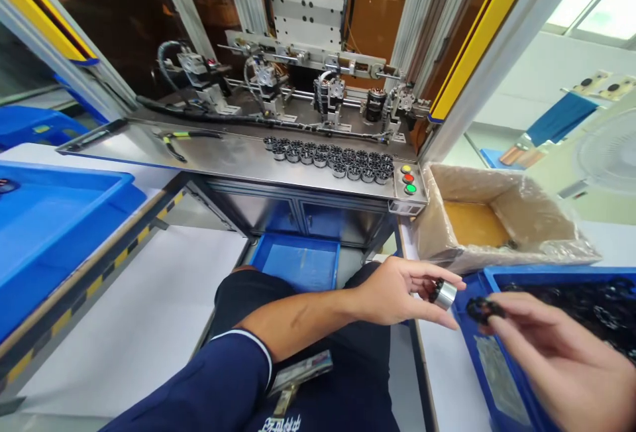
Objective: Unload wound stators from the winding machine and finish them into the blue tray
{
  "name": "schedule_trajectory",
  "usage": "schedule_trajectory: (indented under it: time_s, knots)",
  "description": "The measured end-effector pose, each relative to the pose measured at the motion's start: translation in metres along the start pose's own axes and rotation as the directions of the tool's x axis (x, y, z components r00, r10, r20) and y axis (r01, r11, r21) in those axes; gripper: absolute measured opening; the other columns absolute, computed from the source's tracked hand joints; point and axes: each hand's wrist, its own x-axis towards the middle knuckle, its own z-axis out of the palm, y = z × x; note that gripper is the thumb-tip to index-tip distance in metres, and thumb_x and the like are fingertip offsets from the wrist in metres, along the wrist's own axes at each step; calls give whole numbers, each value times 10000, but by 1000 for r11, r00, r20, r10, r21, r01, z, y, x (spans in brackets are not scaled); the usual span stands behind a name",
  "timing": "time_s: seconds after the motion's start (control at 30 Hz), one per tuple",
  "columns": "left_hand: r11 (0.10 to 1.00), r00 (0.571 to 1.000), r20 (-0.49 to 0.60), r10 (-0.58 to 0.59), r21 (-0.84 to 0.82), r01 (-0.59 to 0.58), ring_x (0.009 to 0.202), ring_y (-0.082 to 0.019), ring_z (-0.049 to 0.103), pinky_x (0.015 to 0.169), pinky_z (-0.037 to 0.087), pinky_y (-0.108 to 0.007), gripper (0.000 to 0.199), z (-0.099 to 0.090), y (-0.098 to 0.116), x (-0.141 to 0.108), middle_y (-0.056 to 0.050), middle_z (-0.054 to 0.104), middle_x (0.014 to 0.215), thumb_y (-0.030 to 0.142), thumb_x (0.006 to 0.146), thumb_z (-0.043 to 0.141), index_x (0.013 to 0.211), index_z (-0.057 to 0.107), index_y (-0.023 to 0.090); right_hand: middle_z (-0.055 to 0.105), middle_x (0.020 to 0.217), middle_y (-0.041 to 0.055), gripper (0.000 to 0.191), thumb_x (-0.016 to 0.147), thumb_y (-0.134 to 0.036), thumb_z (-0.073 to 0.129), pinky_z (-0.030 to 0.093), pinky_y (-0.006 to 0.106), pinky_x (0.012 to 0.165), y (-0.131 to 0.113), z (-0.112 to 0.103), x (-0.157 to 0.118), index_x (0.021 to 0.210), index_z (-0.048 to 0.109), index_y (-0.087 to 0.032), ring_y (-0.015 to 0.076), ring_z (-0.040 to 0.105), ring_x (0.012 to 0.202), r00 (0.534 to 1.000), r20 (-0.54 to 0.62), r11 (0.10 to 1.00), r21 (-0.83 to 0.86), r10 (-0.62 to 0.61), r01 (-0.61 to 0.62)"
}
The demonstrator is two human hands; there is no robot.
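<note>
My left hand (397,293) reaches across my lap to the right, its fingers closed round a metal cylinder (446,295) with a black toothed end facing the palm. Close beside it, my right hand (556,346) pinches a black plastic ring (484,311) between thumb and fingers. A small gap separates the two parts. Beneath the right hand stands a blue bin (489,379), with many black rings (609,309) in its far part. On the machine's steel ledge, several similar metal-and-black parts (328,157) stand in rows.
A cardboard box (501,213) lined with clear plastic sits beyond the bin. Yellow, red and green buttons (408,179) are at the ledge's right end. Pliers (173,144) lie on the ledge's left. One blue tray (59,220) is at left, another blue tray (298,263) below the machine.
</note>
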Motion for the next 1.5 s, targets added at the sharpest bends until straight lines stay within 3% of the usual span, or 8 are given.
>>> schedule_trajectory:
  time_s: [0.1, 0.33, 0.53, 0.7, 0.97, 1.2, 1.5]
  knots:
    - [996, 998, 47, -47, -75, 50, 916, -236, 742, 924, 577, -432, 817, 5, 0, -3, -131, 771, 1075, 342, 395, 1001, 1140, 746, 123, 696, 914, 44, 79, 893, -145, 670, 607, 196, 599, -27, 12, 3, 925, 692, -214, 163, 711, 733, 996, 74, 994, 104, -45, 37]
    - [997, 997, 29, -71, -34, 72, 890, -242, 758, 964, 586, -457, 830, 12, 0, -8, -101, 788, 946, 367, 401, 1000, 1153, 741, 128, 645, 949, 59, 208, 922, -46, 611, 543, 186, 722, -23, 14, 5, 1075, 675, -171, 109, 650, 833, 978, 84, 981, -6, -193, 194]
    - [998, 999, 31, -45, -33, 46, 974, -263, 760, 994, 577, -450, 789, 11, 2, -11, -140, 787, 1042, 310, 471, 992, 1189, 726, 120, 625, 1091, 108, 374, 897, -71, 639, 575, 265, 745, -18, 15, 0, 1258, 589, -152, 158, 637, 899, 958, 137, 967, 2, -253, 256]
    - [996, 997, 5, -82, -24, 82, 935, -258, 757, 998, 573, -486, 823, 9, 3, -11, -124, 788, 1013, 314, 417, 1004, 1173, 740, 124, 648, 1062, 86, 315, 919, -102, 639, 598, 282, 788, -14, 17, 1, 1221, 603, -183, 184, 670, 939, 929, 112, 915, -169, -352, 367]
    - [992, 998, 17, -63, -109, 65, 877, -205, 747, 977, 575, -442, 781, 9, -2, -10, -100, 785, 998, 284, 419, 1006, 1144, 754, 142, 629, 1066, 133, 365, 905, -95, 664, 576, 323, 843, -15, 15, 2, 1261, 585, -88, 219, 644, 970, 889, 153, 864, -217, -431, 455]
    - [992, 997, 29, -77, -98, 79, 919, -231, 748, 1011, 556, -461, 806, 9, 1, -12, -95, 781, 995, 277, 420, 1005, 1168, 743, 131, 616, 1109, 152, 396, 880, -39, 674, 549, 352, 883, -11, 14, 2, 1264, 582, -67, 235, 624, 1017, 855, 180, 824, -229, -487, 518]
    - [998, 999, 37, -34, -45, 36, 943, -244, 753, 1028, 555, -471, 779, 9, 3, -12, -122, 780, 1045, 298, 482, 990, 1195, 730, 120, 627, 1100, 151, 411, 868, -34, 694, 538, 367, 902, -14, 13, 1, 1264, 591, -72, 237, 633, 1006, 881, 154, 854, -217, -448, 473]
